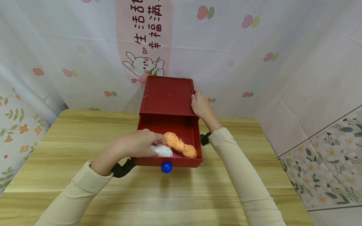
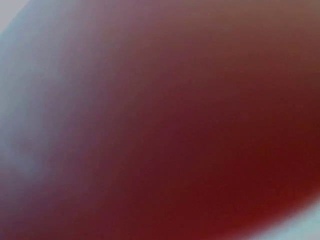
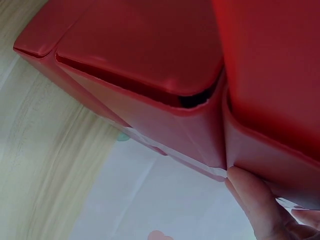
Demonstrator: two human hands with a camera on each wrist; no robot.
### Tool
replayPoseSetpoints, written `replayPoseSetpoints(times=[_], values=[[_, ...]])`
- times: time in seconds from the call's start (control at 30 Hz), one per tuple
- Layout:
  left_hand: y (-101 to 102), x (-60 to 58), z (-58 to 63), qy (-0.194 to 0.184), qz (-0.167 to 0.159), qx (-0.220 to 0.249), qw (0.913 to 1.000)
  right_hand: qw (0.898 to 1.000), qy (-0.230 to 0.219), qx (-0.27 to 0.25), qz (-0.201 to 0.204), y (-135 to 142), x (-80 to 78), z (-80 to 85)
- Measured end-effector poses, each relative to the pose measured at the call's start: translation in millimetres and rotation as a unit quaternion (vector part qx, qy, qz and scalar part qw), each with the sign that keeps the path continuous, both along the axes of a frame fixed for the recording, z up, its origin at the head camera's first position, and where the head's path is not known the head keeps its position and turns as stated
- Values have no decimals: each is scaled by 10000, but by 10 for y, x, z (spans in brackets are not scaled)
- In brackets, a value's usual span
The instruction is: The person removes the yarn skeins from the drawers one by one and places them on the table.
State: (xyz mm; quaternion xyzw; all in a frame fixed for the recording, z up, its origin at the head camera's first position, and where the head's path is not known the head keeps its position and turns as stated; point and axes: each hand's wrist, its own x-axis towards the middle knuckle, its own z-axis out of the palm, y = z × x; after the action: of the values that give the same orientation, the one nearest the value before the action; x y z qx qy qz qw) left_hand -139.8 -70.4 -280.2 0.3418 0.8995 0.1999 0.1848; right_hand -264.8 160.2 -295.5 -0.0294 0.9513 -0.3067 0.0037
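A red drawer cabinet [image 1: 169, 97] stands on the wooden table, its drawer [image 1: 185, 162] pulled out toward me. My left hand [image 1: 141, 142] reaches over the drawer's left side, fingers curled about a white ball of yarn [image 1: 164, 151] and covering its left part. Beside it in the drawer lies an orange skein of yarn [image 1: 178, 143]. My right hand [image 1: 201, 104] rests against the cabinet's right side with fingers extended along the edge; in the right wrist view its fingers [image 3: 250, 195] touch the red wall. The left wrist view is a dark red blur.
A blue round knob [image 1: 166, 167] sticks out from the drawer front. Behind the cabinet hangs a white printed curtain [image 1: 226, 56]. The wooden table [image 1: 93, 122] extends to both sides, and a floral sheet [image 1: 328, 163] hangs at the right.
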Motion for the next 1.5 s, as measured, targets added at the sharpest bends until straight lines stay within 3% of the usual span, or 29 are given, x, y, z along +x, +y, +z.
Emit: replayPoseSetpoints(times=[0.33,0.53,0.87,1.07,1.37,1.5], values=[[-60,11,-76,316,281,804,9959,10000,50,7,-39,-26,6,-5],[-119,60,-49,530,691,1595,9834,10000,53,-1,-85,-34,9,-11],[-259,164,42,1056,1594,2764,9418,9999,90,-22,-120,-48,44,-14],[-410,232,68,1214,2192,3289,9105,9998,103,-46,-134,-49,54,-21],[-697,299,-3,1316,2915,3785,8686,9998,48,-36,-211,-55,69,-24],[-842,307,-73,1295,3133,3922,8551,9996,83,-15,-255,-56,66,-21]])
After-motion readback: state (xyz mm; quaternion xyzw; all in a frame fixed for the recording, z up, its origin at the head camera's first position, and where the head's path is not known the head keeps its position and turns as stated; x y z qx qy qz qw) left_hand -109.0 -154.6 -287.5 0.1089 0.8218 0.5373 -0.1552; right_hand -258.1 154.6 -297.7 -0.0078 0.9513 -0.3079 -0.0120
